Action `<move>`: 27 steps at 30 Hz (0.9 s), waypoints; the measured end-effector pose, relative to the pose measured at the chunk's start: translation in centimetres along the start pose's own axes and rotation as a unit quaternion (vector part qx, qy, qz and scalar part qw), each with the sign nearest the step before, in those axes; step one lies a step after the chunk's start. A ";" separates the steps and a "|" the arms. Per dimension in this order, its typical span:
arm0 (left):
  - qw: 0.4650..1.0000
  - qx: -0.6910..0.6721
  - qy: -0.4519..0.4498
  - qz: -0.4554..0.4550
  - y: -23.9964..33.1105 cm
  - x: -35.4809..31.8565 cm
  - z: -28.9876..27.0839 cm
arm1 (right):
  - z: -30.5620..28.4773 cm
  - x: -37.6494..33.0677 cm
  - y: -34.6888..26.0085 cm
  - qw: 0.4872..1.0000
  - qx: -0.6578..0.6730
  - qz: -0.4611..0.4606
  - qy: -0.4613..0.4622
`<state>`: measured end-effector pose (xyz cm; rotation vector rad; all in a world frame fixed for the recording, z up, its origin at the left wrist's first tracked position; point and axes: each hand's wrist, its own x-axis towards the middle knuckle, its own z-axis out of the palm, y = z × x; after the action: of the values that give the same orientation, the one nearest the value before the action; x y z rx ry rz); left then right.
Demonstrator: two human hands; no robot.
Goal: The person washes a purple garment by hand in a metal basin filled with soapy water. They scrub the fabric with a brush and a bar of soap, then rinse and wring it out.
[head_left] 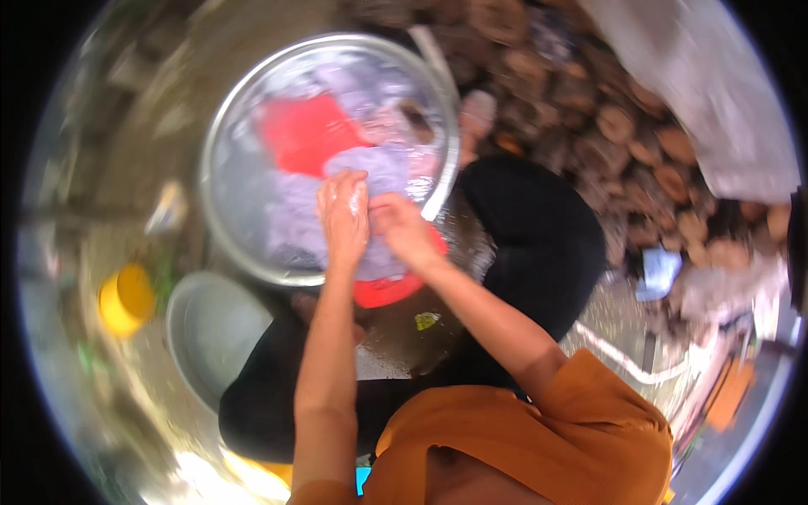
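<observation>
A large silver metal basin holds water and wet laundry. Over its near side lies a wet lavender cloth, with both my hands on it. My left hand is wet, its fingers bent and closed on the cloth. Close to its right, my right hand grips the same cloth, fingertips partly hidden. Beyond them a flat red piece shows in the basin. Another red part sticks out over the near rim, under the lavender cloth; whether the two join I cannot tell.
A grey basin stands at the left, beside a yellow container. Cut firewood is piled at the right, partly under a pale sheet. My bent legs in black trousers flank the near side of the metal basin.
</observation>
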<state>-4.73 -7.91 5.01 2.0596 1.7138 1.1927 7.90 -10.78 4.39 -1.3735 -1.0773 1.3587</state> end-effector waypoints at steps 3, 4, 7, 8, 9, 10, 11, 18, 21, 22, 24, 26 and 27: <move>0.970 0.172 -0.169 0.041 -4.7 -1.4 2.4 | 1.0 0.2 -0.3 0.990 -0.029 -0.094 0.104; 0.958 0.174 -0.227 -0.016 -4.5 -0.9 2.6 | 0.8 -2.0 -1.3 0.992 -0.042 -0.047 0.110; 0.949 0.128 -0.168 -0.234 -10.0 0.9 3.5 | -0.8 -3.3 -4.7 0.998 0.046 0.034 0.042; 0.945 0.065 -0.103 -0.304 -12.4 1.3 3.6 | -0.9 -3.7 -4.6 0.992 0.114 0.047 0.010; 0.926 -0.055 -0.028 -0.372 -14.6 1.5 2.8 | -0.9 -4.1 -4.9 0.991 0.127 0.034 0.014; 0.882 -0.185 0.050 -0.430 -16.4 1.1 1.6 | -0.5 -4.5 -5.2 0.989 0.142 0.024 0.015; 0.829 -0.293 0.113 -0.464 -17.7 0.6 -0.1 | 0.1 -4.6 -5.1 0.990 0.137 -0.003 0.020; 0.758 -0.585 -0.015 -0.287 7.4 3.3 -6.8 | 0.6 -5.7 -9.5 0.986 0.013 -0.143 0.088; 0.845 -0.497 -0.108 -0.166 18.1 5.5 -7.2 | -3.5 -7.8 -15.3 0.994 0.024 -0.100 0.036; 0.872 -0.453 -0.143 -0.115 20.1 6.0 -6.6 | -5.5 -8.6 -17.0 0.990 0.048 -0.117 0.057; 0.894 -0.393 -0.214 -0.026 22.9 7.0 -5.6 | -9.0 -10.0 -19.4 0.978 0.098 -0.153 0.099; 0.892 -0.375 -0.252 0.011 25.3 7.0 -4.0 | -12.0 -10.7 -19.6 0.966 0.066 -0.198 0.155; 0.887 -0.384 -0.256 0.000 26.5 6.8 -3.3 | -13.3 -10.5 -19.0 0.955 0.113 -0.205 0.184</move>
<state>12.28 -10.91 26.47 1.6454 0.8020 0.9713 21.23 -17.12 25.14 -1.1011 -0.8634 0.8494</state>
